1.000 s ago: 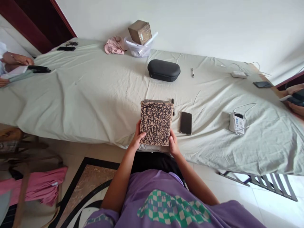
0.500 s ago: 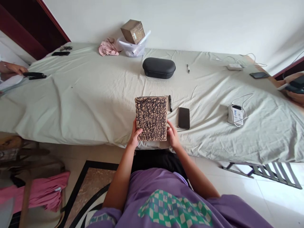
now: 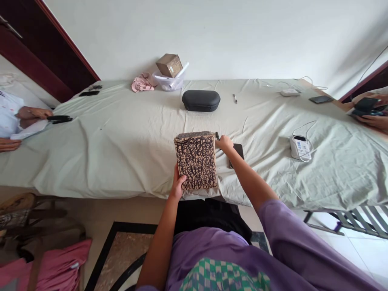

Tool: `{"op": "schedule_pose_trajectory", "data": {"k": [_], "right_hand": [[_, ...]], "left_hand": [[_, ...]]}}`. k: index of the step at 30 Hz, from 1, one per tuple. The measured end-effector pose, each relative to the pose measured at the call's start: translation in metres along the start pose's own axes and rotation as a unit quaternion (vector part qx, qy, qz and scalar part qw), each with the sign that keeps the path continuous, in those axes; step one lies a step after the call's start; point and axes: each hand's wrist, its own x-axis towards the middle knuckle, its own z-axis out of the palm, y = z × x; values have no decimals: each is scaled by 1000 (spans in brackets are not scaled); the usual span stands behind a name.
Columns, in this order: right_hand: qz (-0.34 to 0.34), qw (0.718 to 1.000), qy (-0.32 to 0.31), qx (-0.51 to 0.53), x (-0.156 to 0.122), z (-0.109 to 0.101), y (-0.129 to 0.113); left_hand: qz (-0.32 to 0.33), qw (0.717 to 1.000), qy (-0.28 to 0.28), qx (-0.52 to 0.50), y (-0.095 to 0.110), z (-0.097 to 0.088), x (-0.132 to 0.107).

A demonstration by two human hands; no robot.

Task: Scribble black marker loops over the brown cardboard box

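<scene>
Left hand (image 3: 178, 186) clamps the scribbled cardboard box (image 3: 196, 161) low, presumably steadying it; right hand (image 3: 224, 143) reaches the black marker (image 3: 217, 136), finger closure indiscernible.

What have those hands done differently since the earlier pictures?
The right hand has left the side of the scribbled box and reached forward to the black marker; whether it grips it is unclear. The left hand still holds the box. The black case and phone stay on the cloth.
</scene>
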Motion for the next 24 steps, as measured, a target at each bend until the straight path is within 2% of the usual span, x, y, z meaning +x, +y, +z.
{"op": "schedule_pose_trajectory", "data": {"k": [5, 10, 14, 17, 20, 22, 24], "right_hand": [[13, 985, -83, 153, -9, -10, 7], [24, 934, -172, 313, -23, -25, 7], [-15, 891, -194, 410, -40, -49, 4], [-96, 854, -170, 483, -62, -70, -4], [-265, 793, -58, 546, -94, -81, -22], [-335, 782, 23, 526, -117, -79, -38], [-379, 783, 57, 490, -137, -70, -56]], "left_hand": [[9, 1000, -7, 8, -2, -1, -2], [6, 1000, -11, 5, -4, -2, -3], [20, 999, -23, -16, -7, -3, -3], [13, 1000, -17, -8, -8, -3, -2], [4, 1000, -9, 8, -8, -2, -2], [6, 1000, -9, 10, -7, -1, -3], [9, 1000, -10, 7, -7, 1, -3]]}}
